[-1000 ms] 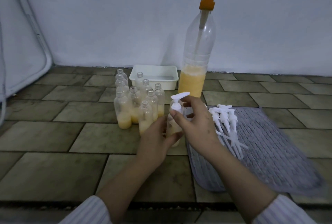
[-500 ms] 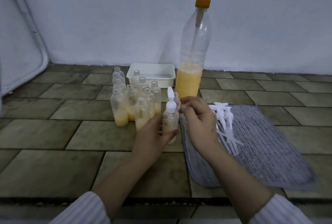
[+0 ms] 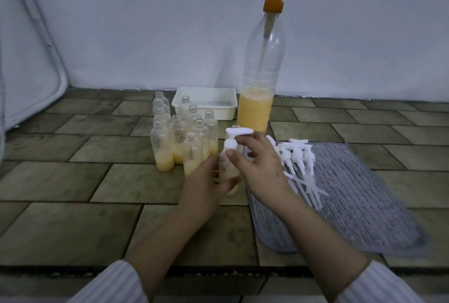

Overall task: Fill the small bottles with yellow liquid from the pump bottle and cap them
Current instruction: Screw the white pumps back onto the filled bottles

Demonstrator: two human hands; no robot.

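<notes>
My left hand [image 3: 206,183] grips a small clear bottle [image 3: 229,172] part-filled with yellow liquid, standing on the tiled floor. My right hand [image 3: 257,164] pinches the white pump cap [image 3: 233,140] seated on that bottle's neck, its spout pointing right. Behind stands the tall pump bottle [image 3: 261,84] with an orange pump head and yellow liquid in its lower part. Left of my hands is a cluster of several uncapped small bottles [image 3: 181,142], most holding some yellow liquid. Several loose white pump caps [image 3: 295,159] lie on a grey mat.
A white rectangular tub [image 3: 218,103] sits against the wall behind the cluster. The grey ribbed mat [image 3: 359,195] covers the floor to the right. A pale curved frame [image 3: 48,59] stands at the far left. Striped sleeves show at the bottom edge.
The pump cap's spout has turned from pointing away to pointing right as my right hand twists it. My left hand keeps its hold on the bottle.
</notes>
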